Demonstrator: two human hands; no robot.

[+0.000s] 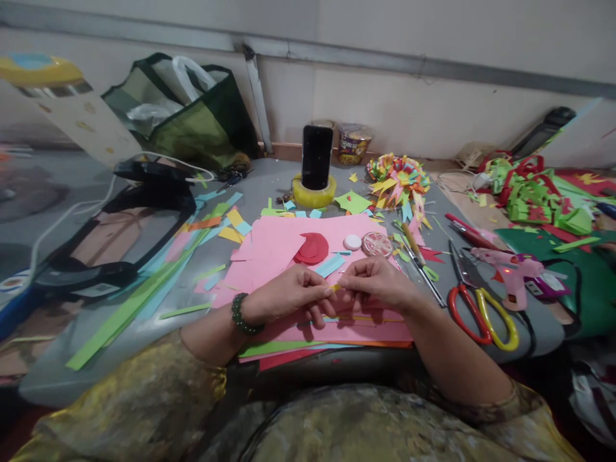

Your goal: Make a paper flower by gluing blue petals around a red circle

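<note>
My left hand point(301, 294), with a dark green bead bracelet point(247, 314) at the wrist, pinches one end of a small yellow paper piece point(335, 287). The fingertips of my right hand point(373, 282) close on its other end. Both hands hover over a stack of pink paper point(269, 237). Just beyond them on the stack lie red paper circles point(312, 248), a light blue paper strip point(331, 265), a white round cap point(352, 242) and a round patterned disc point(378, 244). My fingers partly hide the yellow piece.
Right of the stack are scissors point(482, 313) with red and yellow handles and a pink glue gun point(511, 273). A phone point(316, 157) stands upright in a yellow tape roll point(312, 192). Behind lies a colourful paper flower point(402, 176). Green strips point(144, 292) and a black frame point(91, 282) lie left.
</note>
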